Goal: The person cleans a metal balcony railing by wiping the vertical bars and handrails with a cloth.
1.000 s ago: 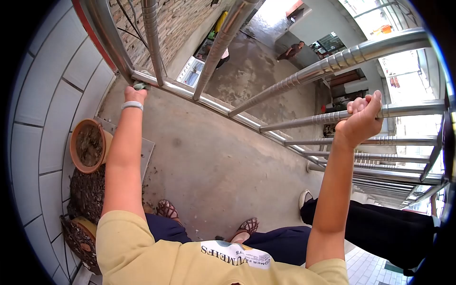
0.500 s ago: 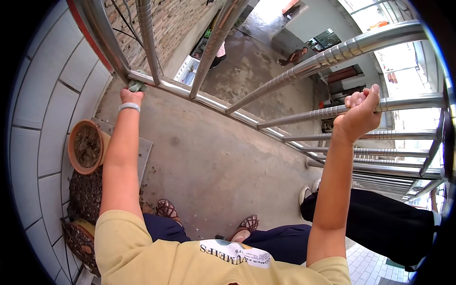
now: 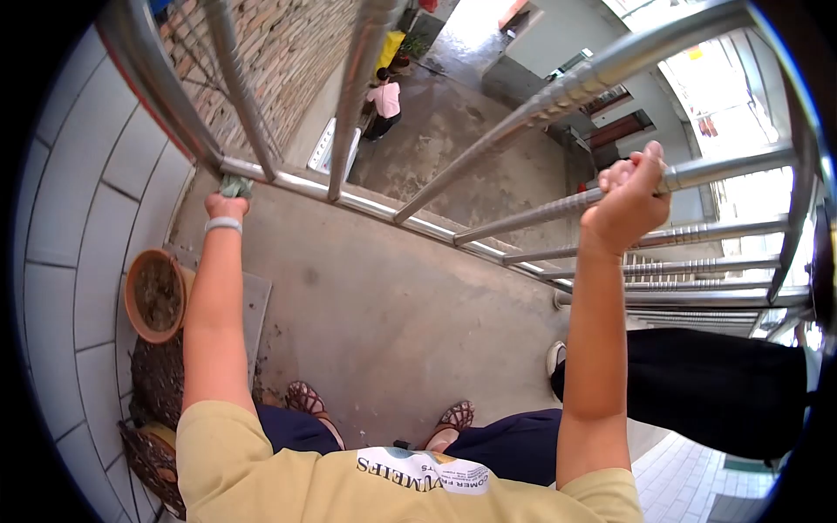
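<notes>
My left hand reaches forward to the far left corner of a metal railing. It is closed on a crumpled grey-green cloth, which lies against the bottom rail near the corner post. Part of the cloth is hidden by the hand. On the other side, my right hand is wrapped round a shiny ridged railing bar, thumb uppermost.
A terracotta pot of soil stands by the tiled wall at left. Another person's dark-trousered leg is close on my right. Beyond the bars lies a lower courtyard, where a person in a pink top stands.
The view has shifted, so the railing and both hands sit further left in it. My left hand stays by the corner with the cloth. The person sitting below is no longer visible.
</notes>
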Demonstrator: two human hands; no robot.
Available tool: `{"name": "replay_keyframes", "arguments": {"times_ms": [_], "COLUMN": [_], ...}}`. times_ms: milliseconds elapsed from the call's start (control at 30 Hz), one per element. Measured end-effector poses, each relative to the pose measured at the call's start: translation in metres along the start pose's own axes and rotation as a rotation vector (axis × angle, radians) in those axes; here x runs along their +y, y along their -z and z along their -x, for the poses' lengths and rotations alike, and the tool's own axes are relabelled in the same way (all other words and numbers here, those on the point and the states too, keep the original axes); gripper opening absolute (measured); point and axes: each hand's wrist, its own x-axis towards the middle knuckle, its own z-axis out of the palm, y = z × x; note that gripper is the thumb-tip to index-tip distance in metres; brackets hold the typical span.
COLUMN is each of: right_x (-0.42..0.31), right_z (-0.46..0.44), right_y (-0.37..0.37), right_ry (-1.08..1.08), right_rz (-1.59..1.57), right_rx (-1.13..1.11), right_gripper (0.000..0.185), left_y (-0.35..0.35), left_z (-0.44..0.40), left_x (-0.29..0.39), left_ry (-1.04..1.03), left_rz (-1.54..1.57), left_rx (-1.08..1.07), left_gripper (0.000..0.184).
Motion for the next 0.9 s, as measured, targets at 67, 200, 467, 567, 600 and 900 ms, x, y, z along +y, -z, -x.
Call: {"name": "replay_keyframes", "arguments": {"times_ms": [67,200,467,567,600,900], "right_x": [0.000,0.000,0.012,0.016,0.014,0.006], "right_z": [0.000,0.000,-0.007,-0.010,-0.010,-0.006], "right_y": [-0.001,0.004,0.007,0.009,0.009,0.005], "right_ry": [-0.011,-0.015,0.109,0.140,0.132,0.003], "right_rz": [0.014,-0.109,-0.050,-0.036,-0.043,-0.095], "right_rx": [0.034,-0.022,-0.018,-0.039,-0.040,0.026], "right_gripper": [0.026,0.024,0.024,0.023,0.023,0.018], "left_y": [-0.007,-0.003,0.002,0.012,0.012,0.018], "left_z": [0.024,0.000,0.009,-0.016,-0.013,-0.006], "left_x": [-0.001,0.008,0.033,0.058,0.061,0.050], "left_ry": [0.000,-0.070,-0.164,-0.165,-0.142,-0.078], "left_rz": [0.016,-0.031,-0.034,0.000,0.039,-0.005], "left_rx": [0.031,0.066,-0.020,-0.064,-0.065,0.056], "left_gripper": [0.033,0.033,0.033,0.032,0.032,0.037]}}
